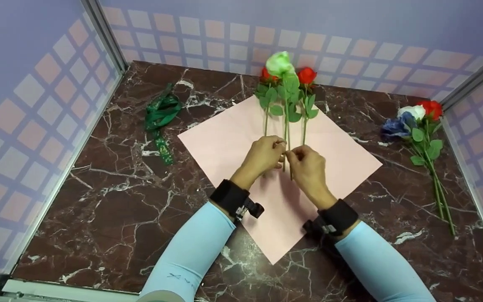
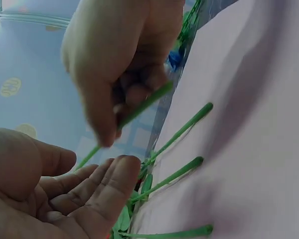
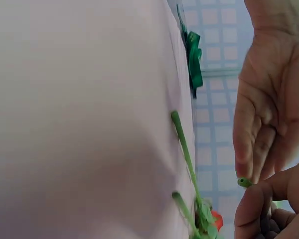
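A pale green-white rose is raised over a pink paper sheet. My right hand pinches its stem near the lower end. Close beside that stem, my left hand has its palm turned up and fingers loosely extended, as the left wrist view shows; whether it touches the stem is unclear. Red roses lie at the paper's far corner, one partly hidden behind the raised bloom. Three stem ends, including a lower stem, rest on the paper in the left wrist view.
A bundled green ribbon lies left of the paper on the dark marble tabletop. At the right are a blue flower, a white rose and another red rose. Patterned panels wall in the back and sides.
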The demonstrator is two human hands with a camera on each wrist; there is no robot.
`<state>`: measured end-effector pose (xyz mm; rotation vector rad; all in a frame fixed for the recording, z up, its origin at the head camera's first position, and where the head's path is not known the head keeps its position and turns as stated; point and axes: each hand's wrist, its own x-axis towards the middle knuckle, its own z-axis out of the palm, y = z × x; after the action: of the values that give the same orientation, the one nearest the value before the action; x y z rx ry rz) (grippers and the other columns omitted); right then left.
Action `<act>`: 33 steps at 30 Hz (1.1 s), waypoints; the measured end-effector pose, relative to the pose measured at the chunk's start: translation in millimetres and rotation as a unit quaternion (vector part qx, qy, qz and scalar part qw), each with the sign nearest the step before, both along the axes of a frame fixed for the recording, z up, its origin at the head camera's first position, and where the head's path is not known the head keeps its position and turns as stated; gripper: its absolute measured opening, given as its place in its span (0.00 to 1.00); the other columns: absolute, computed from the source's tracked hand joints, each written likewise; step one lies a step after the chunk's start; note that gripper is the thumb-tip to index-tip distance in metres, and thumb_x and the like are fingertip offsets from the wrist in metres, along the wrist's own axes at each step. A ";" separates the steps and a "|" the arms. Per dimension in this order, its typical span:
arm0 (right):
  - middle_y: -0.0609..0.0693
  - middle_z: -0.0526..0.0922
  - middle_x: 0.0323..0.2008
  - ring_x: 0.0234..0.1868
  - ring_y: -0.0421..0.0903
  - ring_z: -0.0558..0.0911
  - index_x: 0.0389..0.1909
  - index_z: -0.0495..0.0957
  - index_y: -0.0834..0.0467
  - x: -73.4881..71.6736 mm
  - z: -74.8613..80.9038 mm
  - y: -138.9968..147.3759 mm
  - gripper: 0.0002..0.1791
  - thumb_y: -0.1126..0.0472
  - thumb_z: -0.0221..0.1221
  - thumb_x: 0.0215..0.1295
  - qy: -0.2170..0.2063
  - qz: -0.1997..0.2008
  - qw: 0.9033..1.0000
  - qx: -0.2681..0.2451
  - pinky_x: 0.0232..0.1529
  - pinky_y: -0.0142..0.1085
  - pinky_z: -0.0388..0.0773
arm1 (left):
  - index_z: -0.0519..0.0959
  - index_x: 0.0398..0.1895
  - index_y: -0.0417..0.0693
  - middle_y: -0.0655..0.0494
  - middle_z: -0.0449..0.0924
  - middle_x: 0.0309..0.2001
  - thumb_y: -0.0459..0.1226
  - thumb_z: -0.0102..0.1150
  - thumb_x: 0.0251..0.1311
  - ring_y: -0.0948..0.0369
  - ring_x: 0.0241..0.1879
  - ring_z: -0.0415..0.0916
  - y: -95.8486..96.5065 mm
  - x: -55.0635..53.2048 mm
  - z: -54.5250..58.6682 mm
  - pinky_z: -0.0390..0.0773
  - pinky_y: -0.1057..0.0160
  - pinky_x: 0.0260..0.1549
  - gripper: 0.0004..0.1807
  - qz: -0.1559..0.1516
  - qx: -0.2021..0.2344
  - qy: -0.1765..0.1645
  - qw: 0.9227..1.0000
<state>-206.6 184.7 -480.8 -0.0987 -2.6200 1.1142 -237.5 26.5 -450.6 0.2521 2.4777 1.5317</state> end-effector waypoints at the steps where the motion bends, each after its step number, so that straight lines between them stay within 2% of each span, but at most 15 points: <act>1: 0.54 0.89 0.28 0.26 0.48 0.84 0.35 0.86 0.61 0.8 -0.1 -6.1 0.09 0.58 0.65 0.71 0.000 0.007 1.000 0.000 0.32 0.39 0.79 | 0.85 0.58 0.41 0.46 0.89 0.49 0.38 0.52 0.79 0.56 0.37 0.90 1.7 0.0 -0.7 0.88 0.66 0.30 0.16 0.009 0.015 -0.011 1.000; 5: 0.54 0.88 0.27 0.31 0.53 0.85 0.33 0.86 0.61 2.0 -0.3 -17.0 0.08 0.60 0.66 0.70 0.009 0.009 1.000 0.007 0.36 0.45 0.79 | 0.88 0.51 0.40 0.46 0.90 0.44 0.37 0.59 0.76 0.55 0.35 0.91 4.8 -2.5 -2.5 0.89 0.66 0.30 0.12 0.040 0.050 -0.026 0.998; 8: 0.54 0.88 0.28 0.29 0.51 0.85 0.35 0.86 0.61 2.0 -0.5 -17.6 0.07 0.60 0.66 0.71 0.013 0.025 1.000 0.001 0.34 0.40 0.79 | 0.89 0.46 0.40 0.47 0.90 0.39 0.36 0.63 0.73 0.55 0.33 0.91 4.8 -7.5 -2.9 0.89 0.65 0.31 0.10 0.056 0.059 -0.028 0.996; 11: 0.53 0.88 0.26 0.24 0.46 0.83 0.38 0.88 0.61 3.0 -0.6 -16.2 0.09 0.58 0.66 0.72 0.016 0.049 0.998 -0.022 0.27 0.34 0.77 | 0.90 0.44 0.41 0.49 0.90 0.35 0.37 0.64 0.72 0.58 0.28 0.89 2.1 -16.7 -2.2 0.87 0.67 0.29 0.09 0.061 0.031 -0.019 0.997; 15: 0.50 0.86 0.22 0.18 0.40 0.80 0.40 0.88 0.60 6.0 -1.6 -12.6 0.12 0.54 0.66 0.74 0.022 0.065 0.997 -0.044 0.22 0.30 0.73 | 0.91 0.43 0.44 0.53 0.89 0.30 0.38 0.63 0.73 0.63 0.24 0.86 -3.5 -35.4 -1.2 0.84 0.69 0.26 0.10 0.067 -0.029 -0.006 0.997; 21: 0.48 0.83 0.20 0.17 0.36 0.77 0.38 0.87 0.59 8.7 -9.5 -6.7 0.11 0.54 0.65 0.74 0.018 0.067 0.997 -0.045 0.20 0.28 0.70 | 0.92 0.39 0.46 0.59 0.84 0.21 0.41 0.63 0.74 0.64 0.22 0.84 -10.5 -60.7 -7.6 0.79 0.66 0.27 0.11 0.097 -0.120 -0.015 0.988; 25: 0.48 0.83 0.19 0.16 0.35 0.76 0.36 0.88 0.59 9.7 -13.6 -2.9 0.10 0.57 0.66 0.72 0.018 0.061 0.997 -0.043 0.18 0.27 0.68 | 0.91 0.34 0.47 0.57 0.86 0.23 0.41 0.63 0.73 0.60 0.27 0.85 -13.1 -67.9 -15.2 0.81 0.61 0.35 0.12 0.112 -0.154 -0.008 0.982; 29: 0.48 0.82 0.18 0.16 0.35 0.75 0.34 0.88 0.59 10.4 -15.6 1.1 0.10 0.57 0.67 0.71 0.018 0.054 0.997 -0.046 0.19 0.26 0.68 | 0.88 0.28 0.48 0.55 0.89 0.30 0.40 0.63 0.71 0.56 0.34 0.85 -14.6 -71.5 -24.7 0.84 0.57 0.41 0.13 0.116 -0.182 0.008 0.976; 33: 0.47 0.82 0.18 0.16 0.33 0.75 0.34 0.88 0.59 9.9 -16.8 4.9 0.10 0.57 0.67 0.71 0.016 0.045 0.998 -0.048 0.20 0.26 0.68 | 0.88 0.30 0.48 0.52 0.90 0.36 0.39 0.63 0.69 0.53 0.39 0.86 -13.8 -74.7 -31.8 0.85 0.56 0.43 0.10 0.107 -0.191 0.014 0.976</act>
<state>-196.7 189.6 -497.6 0.0177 -2.5654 1.2616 -312.1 12.8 -482.5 -0.0598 2.8309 1.0851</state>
